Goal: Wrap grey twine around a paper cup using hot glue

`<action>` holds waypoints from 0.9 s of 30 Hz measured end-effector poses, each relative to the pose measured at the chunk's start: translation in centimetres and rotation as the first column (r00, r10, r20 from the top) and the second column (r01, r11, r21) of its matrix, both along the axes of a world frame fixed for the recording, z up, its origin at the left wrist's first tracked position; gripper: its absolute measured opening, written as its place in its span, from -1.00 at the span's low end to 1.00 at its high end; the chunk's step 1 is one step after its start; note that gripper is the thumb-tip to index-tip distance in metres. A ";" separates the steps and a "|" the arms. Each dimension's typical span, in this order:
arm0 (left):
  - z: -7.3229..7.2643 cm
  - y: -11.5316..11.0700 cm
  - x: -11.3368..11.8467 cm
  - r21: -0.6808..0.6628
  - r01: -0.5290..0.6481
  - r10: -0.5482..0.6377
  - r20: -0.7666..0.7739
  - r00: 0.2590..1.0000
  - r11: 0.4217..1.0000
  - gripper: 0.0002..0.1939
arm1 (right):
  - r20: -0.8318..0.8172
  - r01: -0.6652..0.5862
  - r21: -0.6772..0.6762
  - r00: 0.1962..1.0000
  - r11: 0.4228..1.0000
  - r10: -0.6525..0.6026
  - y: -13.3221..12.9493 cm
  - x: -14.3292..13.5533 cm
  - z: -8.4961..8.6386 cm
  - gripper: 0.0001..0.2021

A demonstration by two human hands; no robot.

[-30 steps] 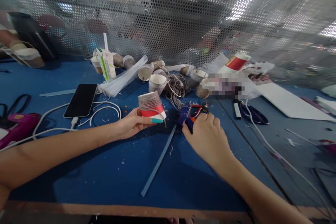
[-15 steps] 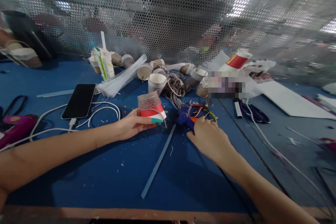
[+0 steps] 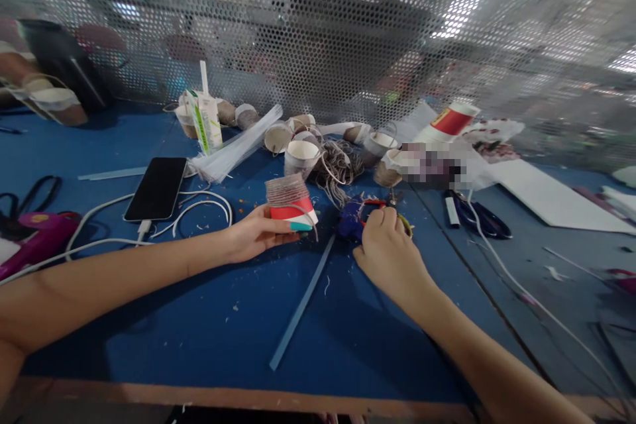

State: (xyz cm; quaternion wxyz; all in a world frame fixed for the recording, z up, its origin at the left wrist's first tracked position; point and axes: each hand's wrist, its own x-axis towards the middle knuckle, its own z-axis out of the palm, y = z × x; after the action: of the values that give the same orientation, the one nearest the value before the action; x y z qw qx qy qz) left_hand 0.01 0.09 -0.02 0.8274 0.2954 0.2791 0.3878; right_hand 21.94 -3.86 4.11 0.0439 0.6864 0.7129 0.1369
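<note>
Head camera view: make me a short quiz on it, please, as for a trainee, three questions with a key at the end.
1. Which hand holds the red-and-white paper cup partly wound with grey-brown twine? A) right; B) left; C) neither.
2. True or false: the long, flat, translucent strip in the lower middle lies on the flat blue tabletop.
3. Fill in: a white ____ is plugged into the black rectangular phone.

Key: 1. B, left hand. 2. True. 3. Cable.

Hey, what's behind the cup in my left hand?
Behind the held cup sits a wrapped cup with a white rim; farther right lies a heap of cord. Whatever the held cup covers is hidden.
</note>
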 end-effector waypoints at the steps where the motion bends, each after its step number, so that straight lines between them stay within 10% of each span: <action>1: 0.1 0.0 0.0 -0.002 -0.001 0.001 -0.003 1.000 1.000 -0.64 | -0.024 0.024 -0.001 0.999 1.000 -0.024 0.2 0.0 -0.1 -0.71; 10: 0.3 -0.1 0.1 -0.024 -0.002 0.002 0.003 1.000 1.000 -0.64 | -0.147 0.262 0.049 0.956 0.964 -0.253 0.4 0.0 1.5 -0.67; 16: 0.4 -0.1 0.2 -0.032 -0.007 0.007 0.022 1.000 0.999 -0.61 | -0.467 0.176 0.403 0.883 0.898 0.037 1.4 2.8 1.7 -0.81; 22: 0.5 -0.1 0.2 -0.025 -0.001 0.002 0.022 1.000 1.000 -0.58 | -0.946 0.089 0.240 0.244 0.967 0.212 2.1 2.8 -1.0 -0.91; 27: 0.2 0.0 0.0 0.008 0.040 -0.040 0.041 0.998 0.999 -0.60 | -0.982 0.003 0.161 0.100 0.987 0.160 0.6 0.7 -2.2 -0.71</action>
State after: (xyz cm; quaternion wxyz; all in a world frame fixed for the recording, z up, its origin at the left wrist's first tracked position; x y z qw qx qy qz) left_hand 0.05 0.10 0.18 0.8395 0.2957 0.2548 0.3779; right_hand 22.60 -3.30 1.95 -0.4934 0.5636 0.5844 -0.3122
